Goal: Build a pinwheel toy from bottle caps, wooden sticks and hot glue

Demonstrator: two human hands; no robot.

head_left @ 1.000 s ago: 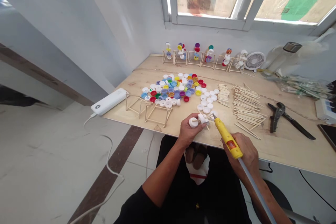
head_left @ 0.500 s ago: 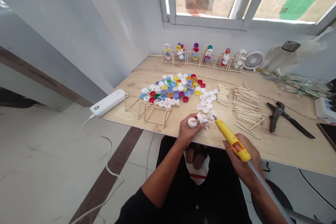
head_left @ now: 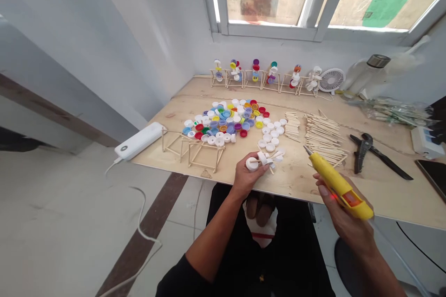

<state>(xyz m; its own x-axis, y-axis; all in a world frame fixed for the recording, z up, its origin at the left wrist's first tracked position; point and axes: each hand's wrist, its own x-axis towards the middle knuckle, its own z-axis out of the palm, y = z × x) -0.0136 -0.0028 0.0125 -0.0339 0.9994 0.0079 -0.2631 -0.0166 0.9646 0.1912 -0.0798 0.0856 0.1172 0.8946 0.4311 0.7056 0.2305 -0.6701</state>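
At table's near edge, left hand [head_left: 246, 175] fingers pinch white cap-and-stick piece [head_left: 259, 161]. Right hand [head_left: 343, 216] fingers wrapped tight round yellow glue gun [head_left: 337, 185], nozzle pointing up-left, well apart from piece. Loose white caps [head_left: 271, 133] just beyond piece; coloured caps [head_left: 228, 118] farther left; stick pile [head_left: 322, 132] right; pliers [head_left: 362, 151] beyond gun; plywood table [head_left: 390, 195].

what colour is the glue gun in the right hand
Yellow, with a small orange-red patch on its body; the glue gun shows clearly in the head view, held by the right hand.

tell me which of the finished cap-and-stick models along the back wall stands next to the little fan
The all-white model at the row's right end, beside the fan; the others carry coloured caps.
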